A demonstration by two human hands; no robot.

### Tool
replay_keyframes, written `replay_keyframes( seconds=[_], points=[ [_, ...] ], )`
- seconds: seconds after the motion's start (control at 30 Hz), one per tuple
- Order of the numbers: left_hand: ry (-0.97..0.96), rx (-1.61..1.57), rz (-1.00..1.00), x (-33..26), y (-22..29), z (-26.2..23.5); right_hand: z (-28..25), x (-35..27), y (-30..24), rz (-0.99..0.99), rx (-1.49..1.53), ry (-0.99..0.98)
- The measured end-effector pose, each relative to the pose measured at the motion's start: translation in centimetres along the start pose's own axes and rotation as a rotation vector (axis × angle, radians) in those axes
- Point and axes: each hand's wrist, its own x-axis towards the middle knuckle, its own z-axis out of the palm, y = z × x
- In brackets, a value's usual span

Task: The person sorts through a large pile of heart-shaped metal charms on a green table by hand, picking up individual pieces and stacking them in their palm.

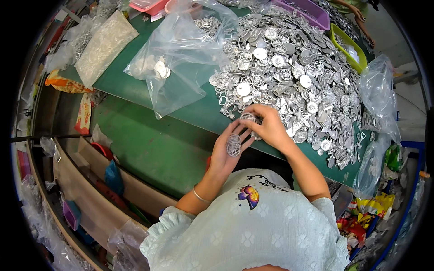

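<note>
My left hand (220, 156) is palm up in front of the table edge, with a round openwork silver metal piece (233, 145) resting in its palm and on its fingers. Between the thumb and fingers of my right hand (271, 127) is another openwork silver disc (247, 118), held at the fingertips of the left. Just beyond both hands spreads a big heap of silver metal pieces (289, 67), a mix of plain discs, openwork rounds and smaller shapes. What exact kind of trinket the held pieces are, I cannot make out.
A clear plastic bag (181, 83) with some discs lies left of the heap on the green table (113, 83). Purple (316, 18) and yellow-green (348, 47) baskets stand behind. Open drawers (90, 180) are at left. Another person's arm (359, 18) shows far right.
</note>
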Motion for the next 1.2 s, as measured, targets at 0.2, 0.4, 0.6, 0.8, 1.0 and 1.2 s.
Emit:
replay_keyframes(
  seconds=[0.2,0.4,0.6,0.8,1.0,1.2],
  points=[
    [-0.167,-0.088,-0.196,3.8,-1.1,-2.7,-1.0,5.8,4.4,-0.078,-0.687,0.554],
    [-0.317,-0.101,-0.148,4.1,-0.5,-1.4,-2.3,5.0,3.8,0.086,-0.426,0.388],
    [-0.215,-0.022,-0.043,5.0,-0.5,-0.4,-1.1,5.8,3.4,0.061,-0.322,0.301],
    [-0.42,-0.113,-0.166,5.6,-0.4,-1.9,0.2,7.4,3.9,-0.085,-0.577,0.415],
    [-0.261,-0.009,-0.018,4.7,0.1,-0.3,-1.4,5.3,3.6,-0.017,-0.134,0.456],
    [-0.278,-0.136,0.001,5.1,0.4,0.6,-3.1,4.7,3.1,0.142,0.174,-0.11]
  ],
)
